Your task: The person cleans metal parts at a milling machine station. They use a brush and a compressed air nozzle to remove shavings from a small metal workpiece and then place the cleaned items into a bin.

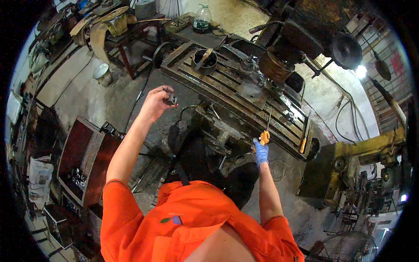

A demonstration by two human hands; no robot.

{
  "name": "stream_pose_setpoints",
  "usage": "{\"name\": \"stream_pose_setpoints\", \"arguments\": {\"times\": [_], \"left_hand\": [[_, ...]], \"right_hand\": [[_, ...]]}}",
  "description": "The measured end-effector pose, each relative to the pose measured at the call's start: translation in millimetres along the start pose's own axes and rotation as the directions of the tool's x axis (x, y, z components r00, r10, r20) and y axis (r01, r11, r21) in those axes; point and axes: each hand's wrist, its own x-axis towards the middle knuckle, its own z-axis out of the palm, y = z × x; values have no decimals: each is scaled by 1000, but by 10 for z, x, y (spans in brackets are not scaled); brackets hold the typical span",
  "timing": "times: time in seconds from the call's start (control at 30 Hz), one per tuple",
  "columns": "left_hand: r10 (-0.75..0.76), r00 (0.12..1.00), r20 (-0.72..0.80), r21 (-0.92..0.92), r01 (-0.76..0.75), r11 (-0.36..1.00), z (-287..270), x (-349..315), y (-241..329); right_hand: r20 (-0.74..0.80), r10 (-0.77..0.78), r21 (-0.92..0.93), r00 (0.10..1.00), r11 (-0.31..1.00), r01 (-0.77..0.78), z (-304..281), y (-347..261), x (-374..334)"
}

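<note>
My bare left hand (157, 103) is raised left of a machine table with long slots (227, 83). Its fingers are closed around a small metal part (173, 100), partly hidden by them. My right hand (261, 153), in a blue glove, grips a yellow-orange tool (264, 137) with a thin shaft, near the table's front edge. The shaft points up and away over the slots; the tool's exact kind is unclear. Under the spindle area, a flat metal plate (251, 90) lies on the table.
A round pot (210, 69) with a flat stick across it stands on the table's far left. A yellow-handled tool (303, 146) lies at its right end. A reddish bin of metal parts (85, 144) is at left. A bucket (102, 74) stands on the floor.
</note>
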Motion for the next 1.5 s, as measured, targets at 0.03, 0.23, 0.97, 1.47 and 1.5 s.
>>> {"name": "stream_pose_setpoints", "arguments": {"times": [0.03,0.23,0.97,1.47,1.5], "left_hand": [[8,1000,-16,-30,-8,1000,-17,-15,-11],[-121,987,-109,-317,81,945,71,-192,-281],[-69,959,-276,-29,64,998,-198,-357,-546],[71,941,329,788,-316,529,1545,1061,-893],[120,914,389,850,-406,337,1711,1182,-844]], "right_hand": [[-15,-12,58,1000,998,12,37,-145,-172],[-268,-348,79,898,922,380,-364,-1056,-775],[184,-255,-853,949,439,283,149,-2449,-129],[596,-274,-627,755,427,651,-557,-2139,-1428],[510,-398,-560,762,520,646,-648,-2199,-1404]]}}
